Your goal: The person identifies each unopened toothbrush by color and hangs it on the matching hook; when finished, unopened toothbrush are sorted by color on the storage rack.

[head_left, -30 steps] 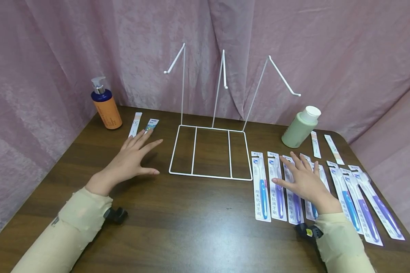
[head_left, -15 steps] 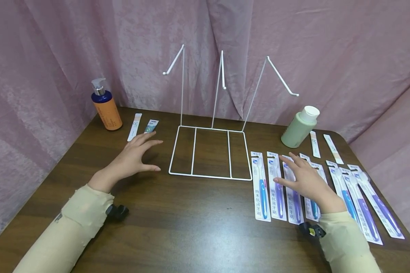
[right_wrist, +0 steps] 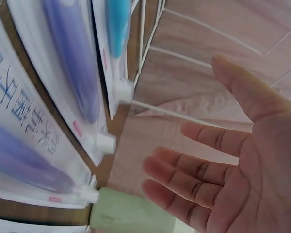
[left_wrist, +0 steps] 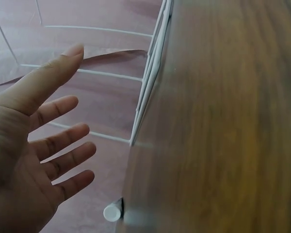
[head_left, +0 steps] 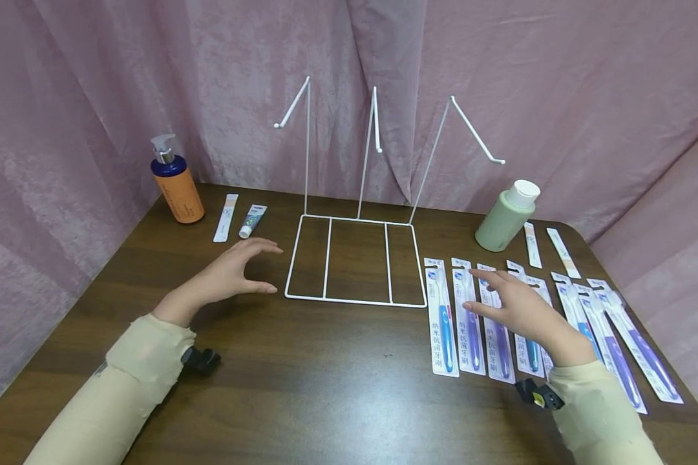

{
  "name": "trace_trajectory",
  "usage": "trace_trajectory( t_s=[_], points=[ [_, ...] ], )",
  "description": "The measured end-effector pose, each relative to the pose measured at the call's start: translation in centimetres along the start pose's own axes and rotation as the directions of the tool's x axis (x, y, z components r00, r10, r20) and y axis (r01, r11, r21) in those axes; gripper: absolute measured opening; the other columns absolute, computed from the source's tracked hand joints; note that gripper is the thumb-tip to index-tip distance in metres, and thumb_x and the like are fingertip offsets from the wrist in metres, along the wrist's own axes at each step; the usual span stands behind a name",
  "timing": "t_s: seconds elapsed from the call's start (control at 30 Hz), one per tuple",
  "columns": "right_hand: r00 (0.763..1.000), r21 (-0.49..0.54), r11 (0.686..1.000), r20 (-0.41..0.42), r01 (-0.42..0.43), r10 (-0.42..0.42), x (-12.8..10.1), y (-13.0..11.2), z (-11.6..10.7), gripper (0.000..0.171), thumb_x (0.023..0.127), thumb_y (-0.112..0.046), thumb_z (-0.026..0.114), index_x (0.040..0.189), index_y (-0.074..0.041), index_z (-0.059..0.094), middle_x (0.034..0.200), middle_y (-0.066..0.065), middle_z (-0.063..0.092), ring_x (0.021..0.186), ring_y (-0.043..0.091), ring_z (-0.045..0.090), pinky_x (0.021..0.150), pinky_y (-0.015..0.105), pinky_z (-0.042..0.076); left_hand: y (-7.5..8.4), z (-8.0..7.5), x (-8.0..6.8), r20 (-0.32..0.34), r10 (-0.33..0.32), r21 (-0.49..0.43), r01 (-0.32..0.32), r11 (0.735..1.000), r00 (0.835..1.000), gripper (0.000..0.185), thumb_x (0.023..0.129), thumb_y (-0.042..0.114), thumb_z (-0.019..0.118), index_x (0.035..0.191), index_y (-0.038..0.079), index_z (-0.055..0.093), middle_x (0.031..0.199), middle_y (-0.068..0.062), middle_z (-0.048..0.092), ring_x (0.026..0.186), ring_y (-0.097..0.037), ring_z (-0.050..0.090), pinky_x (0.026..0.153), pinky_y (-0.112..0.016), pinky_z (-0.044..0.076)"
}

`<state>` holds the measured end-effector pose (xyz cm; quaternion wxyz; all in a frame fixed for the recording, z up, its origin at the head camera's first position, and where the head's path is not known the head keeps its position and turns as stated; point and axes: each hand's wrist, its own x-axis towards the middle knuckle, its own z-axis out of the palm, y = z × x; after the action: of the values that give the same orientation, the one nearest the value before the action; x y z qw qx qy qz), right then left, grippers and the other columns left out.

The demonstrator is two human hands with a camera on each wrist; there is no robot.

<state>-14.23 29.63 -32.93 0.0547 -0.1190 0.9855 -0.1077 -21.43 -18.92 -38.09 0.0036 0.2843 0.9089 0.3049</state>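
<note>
Dark wood-grain made up the table [head_left: 326,381], and on it a white wire rack [head_left: 356,261] stood in the middle with three hooked arms rising toward the pink curtain [head_left: 93,97]. The right hand [head_left: 520,309] hovered, fingers spread and relaxed, over a row of carded toothbrush packs [head_left: 468,316], holding nothing; its fingertips [head_left: 478,273] reached over the upper parts of the second and third packs from the left of the row. Those packs lay side by side just right of the rack's base, each with its long axis running away from the person, hanging holes at the far end and brush handles toward the near edge. The packs lay directly beneath and slightly to the left of the right palm, so this hand was by far the nearer of the two. In the right wrist view the right hand [right_wrist: 242,160] showed an open palm with the blue and purple packs [right_wrist: 63,73] close beside it. The left hand [head_left: 232,274] hung above bare wood just left of the rack's near corner, fingers loosely arched and apart, gripping nothing; the left wrist view confirmed the left hand [left_wrist: 34,145] spread wide beside the rack's white wire. Beyond it lay a small tube [head_left: 252,221] and a flat strip pack [head_left: 225,217], with an orange pump bottle [head_left: 176,184] at the far left. A pale green bottle [head_left: 506,216] stood right of the rack.
</note>
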Motion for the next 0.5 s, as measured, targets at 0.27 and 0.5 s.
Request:
trace_trajectory(
  t_s=[0.27, 0.5],
  points=[
    [0.998, 0.079, 0.995, -0.010, 0.056, -0.056, 0.1, -1.5, 0.1, 0.060, 0.089, -0.040, 0.066, 0.131, 0.001, 0.053, 0.109, 0.019, 0.066, 0.094, 0.029, 0.063, 0.076, 0.043, 0.054, 0.3, 0.7, 1.0, 0.051, 0.020, -0.001, -0.020, 1.000, 0.999, 0.068, 0.074, 0.032, 0.083, 0.131, 0.007, 0.055, 0.142, -0.016, 0.049, 0.134, -0.037, 0.042, 0.109, -0.057, 0.033],
    [0.998, 0.172, 0.984, 0.019, 0.049, -0.053, 0.7, -2.2, 1.1, 0.056, 0.086, -0.035, 0.071, 0.126, 0.001, 0.056, 0.101, 0.014, 0.068, 0.079, 0.017, 0.060, 0.063, 0.028, 0.049, 0.1, 1.7, 1.5, 0.071, 0.038, -0.004, -0.038, 0.999, 0.997, 0.065, 0.073, 0.030, 0.083, 0.128, 0.006, 0.058, 0.140, -0.016, 0.051, 0.133, -0.037, 0.044, 0.110, -0.057, 0.032]
  ],
)
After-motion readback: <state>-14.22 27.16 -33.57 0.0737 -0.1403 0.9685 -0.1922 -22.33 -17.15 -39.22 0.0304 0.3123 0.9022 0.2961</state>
